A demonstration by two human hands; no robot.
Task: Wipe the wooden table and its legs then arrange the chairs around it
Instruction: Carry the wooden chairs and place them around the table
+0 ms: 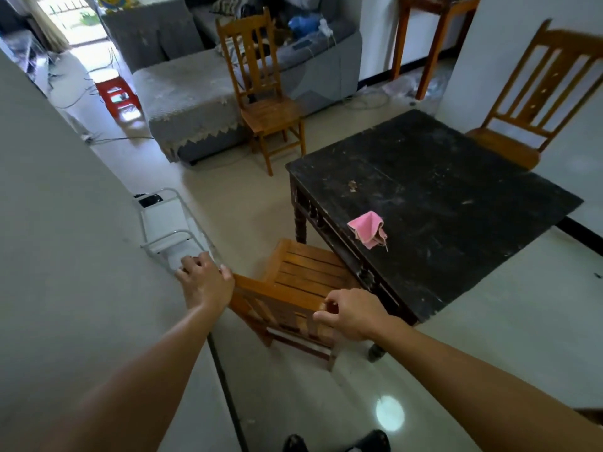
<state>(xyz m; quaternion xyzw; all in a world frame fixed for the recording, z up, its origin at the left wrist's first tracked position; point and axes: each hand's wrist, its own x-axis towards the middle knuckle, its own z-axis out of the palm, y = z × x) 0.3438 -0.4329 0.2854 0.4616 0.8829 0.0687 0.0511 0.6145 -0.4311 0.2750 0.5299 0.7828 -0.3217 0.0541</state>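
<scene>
A dark wooden table stands at centre right, with a crumpled pink cloth lying near its left edge. Right below me a wooden chair has its slatted seat against the table's near left side. My left hand grips the left end of that chair's top rail. My right hand holds the rail's right end, fingers curled over it. A second wooden chair stands apart beyond the table's far left corner. At the table's far right side a third chair sits close to the wall.
A white wall runs along my left with a small white metal rack at its foot. A grey sofa and a red plastic stool are farther back. A wooden side table stands at the back right. Cables lie on the pale tiled floor.
</scene>
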